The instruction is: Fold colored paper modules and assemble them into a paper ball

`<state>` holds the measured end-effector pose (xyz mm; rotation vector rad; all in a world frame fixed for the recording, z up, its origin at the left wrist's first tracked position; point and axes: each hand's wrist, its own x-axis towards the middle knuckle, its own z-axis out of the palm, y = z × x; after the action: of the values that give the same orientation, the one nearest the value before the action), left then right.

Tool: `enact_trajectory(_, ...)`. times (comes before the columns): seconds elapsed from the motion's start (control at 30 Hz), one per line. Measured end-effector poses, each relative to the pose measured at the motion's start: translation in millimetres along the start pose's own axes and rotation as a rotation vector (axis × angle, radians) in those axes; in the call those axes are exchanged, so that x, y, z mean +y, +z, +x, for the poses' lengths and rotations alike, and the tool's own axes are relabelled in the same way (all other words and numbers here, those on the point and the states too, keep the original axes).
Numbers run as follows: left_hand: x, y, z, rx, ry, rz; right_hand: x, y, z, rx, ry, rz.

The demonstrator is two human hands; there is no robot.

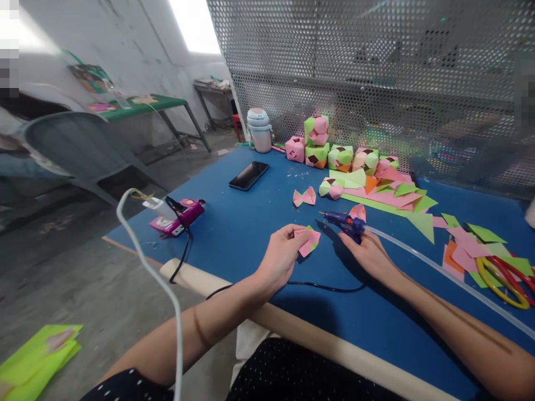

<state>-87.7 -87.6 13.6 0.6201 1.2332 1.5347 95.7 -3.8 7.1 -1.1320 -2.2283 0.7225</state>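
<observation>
The blue table bears a phone and paper cubes.

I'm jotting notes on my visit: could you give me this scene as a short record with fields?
Left hand: pinching a folded pink-and-green paper piece
Right hand: holding a blue glue gun, clear stick at its back
Work surface: blue tabletop
Along the back: folded paper cubes, one stacked on another
Farther left: black phone

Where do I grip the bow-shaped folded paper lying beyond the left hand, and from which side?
Probably its narrow waist: pinch the bow-shaped paper there from above, approaching from the near left. Both ends flare out, leaving the middle slimmest, and that side avoids the glue gun, whose nozzle sits to the near right. The left hand holds another folded piece, so it isn't free.
</observation>
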Motion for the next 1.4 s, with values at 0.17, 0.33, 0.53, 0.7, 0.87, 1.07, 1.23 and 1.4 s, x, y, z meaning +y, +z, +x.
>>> enact_trajectory(0.17,-6.2,-5.7,5.2,0.029,0.057,0.081,-13.8,-18.9,-26.8,0.045,0.012,-0.082)
enact_trajectory(0.33,-6.2,-2.9,6.7,0.044,0.075,0.188,-19.0,-18.9,-42.6,0.041,-0.208,-0.183)
enact_trajectory(0.53,-4.4,1.1,3.1,0.007,0.156,0.328,-20.8,-14.2,-43.1,0.037,-0.364,-0.258)
enact_trajectory(0.7,-5.0,0.9,2.7,0.03,0.157,0.355,-18.1,-14.3,-42.7,0.012,-0.443,-0.329)
enact_trajectory(0.87,-4.1,1.4,1.9,0.014,0.146,0.378,-18.6,-14.0,-43.1,-0.001,-0.44,-0.322)
enact_trajectory(1.07,-4.7,0.7,2.1,0.016,0.156,0.408,-18.9,-16.1,-45.6,0.007,-0.437,-0.338)
enact_trajectory(1.23,-3.8,2.4,5.9,-0.009,0.189,0.421,-19.6,-19.1,-45.5,0.019,-0.424,-0.353)
enact_trajectory(1.4,1.2,6.6,10.1,-0.034,0.174,0.437,-20.8,-22.5,-42.6,0.036,-0.407,-0.346)
